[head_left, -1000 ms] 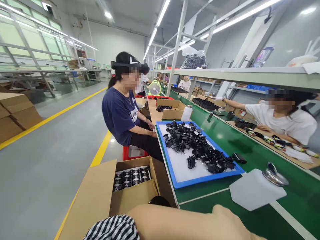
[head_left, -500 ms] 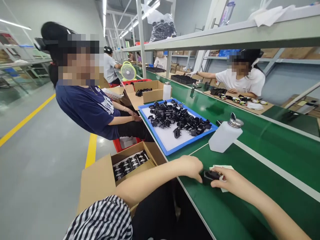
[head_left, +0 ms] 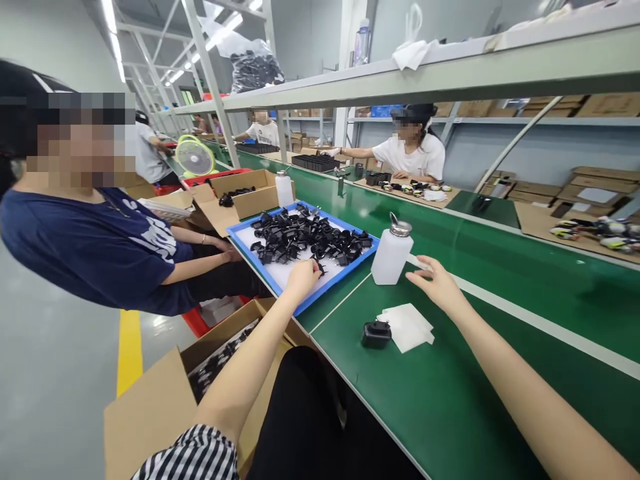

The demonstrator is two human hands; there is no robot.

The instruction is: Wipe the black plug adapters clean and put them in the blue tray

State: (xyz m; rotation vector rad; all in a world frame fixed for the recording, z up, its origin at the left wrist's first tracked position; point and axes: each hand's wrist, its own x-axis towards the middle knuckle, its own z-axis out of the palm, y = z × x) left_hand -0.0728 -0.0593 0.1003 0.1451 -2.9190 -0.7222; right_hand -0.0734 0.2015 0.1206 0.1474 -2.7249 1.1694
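Note:
My left hand reaches over the near edge of the blue-rimmed tray, its fingers pinched on a black plug adapter that they partly cover. Many similar black plug adapters lie heaped in the tray. My right hand is held just right of the white pump bottle, thumb and fingers apart, holding nothing. Between my arms, a single black power adapter rests on the green bench beside a few white paper pieces.
An open carton of black parts stands low at my left. Another carton and a second bottle are beyond the tray. A co-worker in blue sits at left; another works across the bench. A shelf runs overhead.
The black power adapter, between my hands before, now lies on the bench. My left hand has moved forward to the tray, my right hand toward the bottle. The view has turned right.

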